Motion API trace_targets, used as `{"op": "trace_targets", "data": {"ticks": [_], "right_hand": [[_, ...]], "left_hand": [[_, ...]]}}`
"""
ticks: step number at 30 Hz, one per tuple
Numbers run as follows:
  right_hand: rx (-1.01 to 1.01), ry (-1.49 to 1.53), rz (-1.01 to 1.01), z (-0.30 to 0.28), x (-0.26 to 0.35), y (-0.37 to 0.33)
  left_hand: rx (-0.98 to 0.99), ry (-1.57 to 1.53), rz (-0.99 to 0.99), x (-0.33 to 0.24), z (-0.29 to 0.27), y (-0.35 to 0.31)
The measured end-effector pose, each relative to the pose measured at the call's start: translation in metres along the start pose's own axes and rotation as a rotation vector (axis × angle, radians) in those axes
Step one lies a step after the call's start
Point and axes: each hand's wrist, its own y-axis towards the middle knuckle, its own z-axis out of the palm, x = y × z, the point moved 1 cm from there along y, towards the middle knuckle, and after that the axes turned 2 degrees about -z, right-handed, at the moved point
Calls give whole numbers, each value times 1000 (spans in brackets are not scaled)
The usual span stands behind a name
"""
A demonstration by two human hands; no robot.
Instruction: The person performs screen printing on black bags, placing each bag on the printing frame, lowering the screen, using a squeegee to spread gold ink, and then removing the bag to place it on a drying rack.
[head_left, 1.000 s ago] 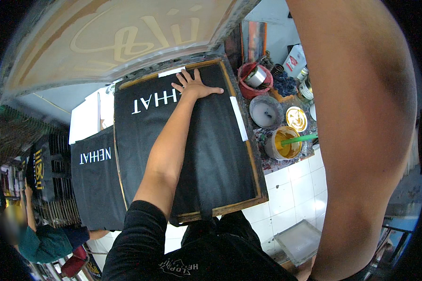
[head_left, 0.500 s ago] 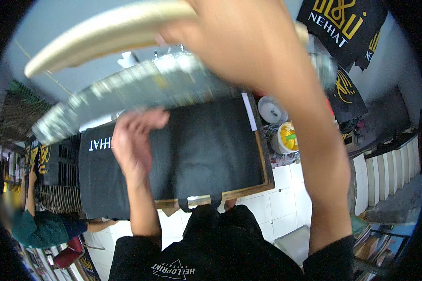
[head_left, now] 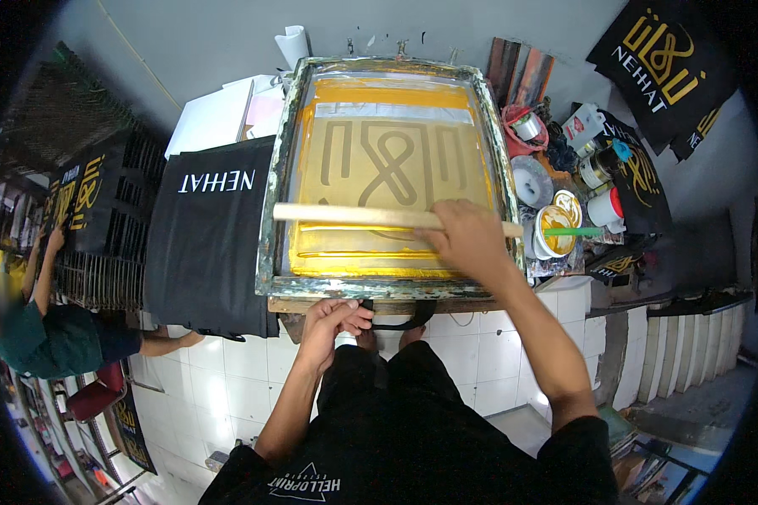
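My right hand (head_left: 467,240) is closed round the pale wooden handle of a squeegee (head_left: 354,216), which lies crosswise over a screen-printing frame (head_left: 269,244). The frame lies flat, its mesh carrying a looped design, with yellow ink (head_left: 370,261) spread along the near end and an orange-yellow band at the far end. Below the frame's near edge, my left hand (head_left: 333,328) has its fingers curled against a black fabric strap (head_left: 408,325) hanging there. The squeegee's blade and most of the cloth under the frame are hidden.
Black printed bags (head_left: 206,244) lie stacked left of the frame, beside white sheets (head_left: 210,118). On the right stand an ink tub (head_left: 554,242) with a green-handled tool, and several jars. A co-worker (head_left: 59,328) is at a rack far left. Printed black cloth (head_left: 657,63) hangs upper right.
The screen frame, tilted up before, has come down flat over the black bag. My right hand and the squeegee moved nearer; my left hand went from above the bag to its near edge.
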Motion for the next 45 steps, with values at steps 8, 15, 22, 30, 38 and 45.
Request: {"op": "trace_targets", "data": {"ticks": [8,15,22,30,38,45], "right_hand": [[368,29,4,-35,14,-24],[59,-16,-123,10,10,-33],[53,-88,-73,50,-78,107],[161,31,-54,34,-155,245],[-155,-47,-145,78,-136,164],[154,10,4,35,-139,212]], "left_hand": [[2,1,-62,-3,-6,-1],[-12,-50,-85,-1,-5,0],[-55,-108,-134,-9,0,-1],[-83,-632,-276,3,4,-6],[-490,123,370,-51,-21,-5],[-1004,972,717,-74,-51,52]]}}
